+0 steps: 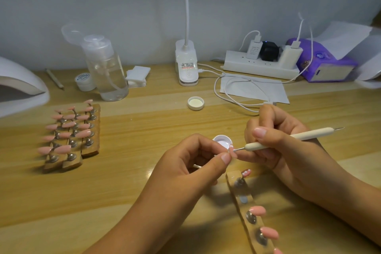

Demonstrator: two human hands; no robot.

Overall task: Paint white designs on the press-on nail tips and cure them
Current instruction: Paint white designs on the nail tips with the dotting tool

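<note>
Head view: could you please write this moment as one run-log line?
left hand: pinches nail tip | right hand: holds dotting tool, point at nail tip | white paint pot: open, by left fingers | step: painting

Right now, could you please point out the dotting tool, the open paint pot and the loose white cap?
dotting tool (309, 134): head view, on the bare white handle.
paint pot (222, 135): head view, on its far rim.
loose cap (195, 102): head view, on its pale inner face.
</note>
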